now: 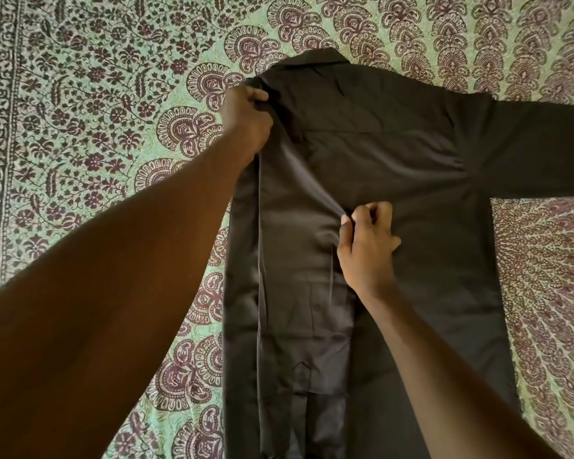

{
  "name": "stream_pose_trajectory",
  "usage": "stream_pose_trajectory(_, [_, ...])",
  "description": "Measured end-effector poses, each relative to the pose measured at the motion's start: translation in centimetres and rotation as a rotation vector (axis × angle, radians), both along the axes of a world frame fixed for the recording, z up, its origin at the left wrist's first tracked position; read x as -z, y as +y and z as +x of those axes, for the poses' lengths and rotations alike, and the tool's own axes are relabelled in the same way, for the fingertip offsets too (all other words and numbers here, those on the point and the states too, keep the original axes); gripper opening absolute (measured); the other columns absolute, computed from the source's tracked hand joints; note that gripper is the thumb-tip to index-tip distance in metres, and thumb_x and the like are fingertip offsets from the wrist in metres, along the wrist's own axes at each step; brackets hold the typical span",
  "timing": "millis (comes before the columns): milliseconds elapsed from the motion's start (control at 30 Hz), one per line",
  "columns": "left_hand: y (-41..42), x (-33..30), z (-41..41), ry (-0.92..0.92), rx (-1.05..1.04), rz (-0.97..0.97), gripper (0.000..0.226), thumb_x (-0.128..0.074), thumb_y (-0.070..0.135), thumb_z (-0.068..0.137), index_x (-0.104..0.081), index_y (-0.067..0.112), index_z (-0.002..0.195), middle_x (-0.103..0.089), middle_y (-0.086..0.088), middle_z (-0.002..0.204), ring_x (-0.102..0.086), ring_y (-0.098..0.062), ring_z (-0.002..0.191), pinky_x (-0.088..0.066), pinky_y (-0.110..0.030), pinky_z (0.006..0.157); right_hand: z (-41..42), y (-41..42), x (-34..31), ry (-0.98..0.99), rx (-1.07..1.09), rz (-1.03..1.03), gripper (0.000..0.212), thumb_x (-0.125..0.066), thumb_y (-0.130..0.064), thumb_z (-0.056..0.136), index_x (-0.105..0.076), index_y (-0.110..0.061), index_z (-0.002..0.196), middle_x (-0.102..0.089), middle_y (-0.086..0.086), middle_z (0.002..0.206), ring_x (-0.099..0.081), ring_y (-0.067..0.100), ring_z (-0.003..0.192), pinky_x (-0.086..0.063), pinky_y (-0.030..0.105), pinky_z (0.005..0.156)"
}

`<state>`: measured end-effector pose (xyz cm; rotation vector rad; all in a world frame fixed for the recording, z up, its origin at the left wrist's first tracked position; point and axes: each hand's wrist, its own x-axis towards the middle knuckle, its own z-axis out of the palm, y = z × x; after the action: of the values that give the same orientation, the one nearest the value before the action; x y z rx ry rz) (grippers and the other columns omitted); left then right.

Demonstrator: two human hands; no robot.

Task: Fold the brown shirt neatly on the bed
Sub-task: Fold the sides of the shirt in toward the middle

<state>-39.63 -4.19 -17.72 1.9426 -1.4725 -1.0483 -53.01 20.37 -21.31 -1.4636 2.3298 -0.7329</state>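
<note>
The brown shirt (395, 154) lies back-up on the bed, collar at the top, running down to the bottom edge of the view. Its left side is folded inward, and the left sleeve lies down along the body. The right sleeve (540, 147) stretches out flat to the right edge. My left hand (246, 119) grips the folded fabric at the left shoulder. My right hand (365, 243) pinches the edge of the folded-over sleeve near the middle of the shirt's back. Creases pull between the two hands.
The bed is covered with a green sheet (96, 111) printed with maroon floral and paisley patterns, with a border band down the left side. Bare sheet shows to the left of the shirt and below the right sleeve.
</note>
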Motion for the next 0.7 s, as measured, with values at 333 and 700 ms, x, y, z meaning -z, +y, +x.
stream_pose_trajectory(333, [0.6, -1.4, 2.0, -0.158, 0.02, -0.099, 0.047, -0.054, -0.009, 0.087, -0.061, 0.012, 0.129, -0.053, -0.008, 0.138, -0.053, -0.02, 0.124, -0.048, -0.027, 0.102, 1.3, -0.7, 0.0, -0.067, 0.072, 0.028, 0.015, -0.064, -0.032, 0.1, -0.065, -0.017, 0.096, -0.047, 0.004, 0.115, -0.051, 0.019, 0.099, -0.033, 0.046, 0.086])
stream_pose_trajectory(700, [1.7, -1.9, 2.6, -0.256, 0.088, -0.073, 0.055, -0.054, -0.012, 0.089, -0.05, 0.006, 0.141, -0.043, -0.007, 0.146, -0.043, -0.019, 0.134, -0.035, -0.027, 0.116, 1.1, -2.6, -0.9, -0.176, 0.091, 0.13, 0.016, -0.069, -0.034, 0.097, -0.067, -0.019, 0.098, -0.047, 0.0, 0.111, -0.057, 0.027, 0.106, -0.045, 0.063, 0.095])
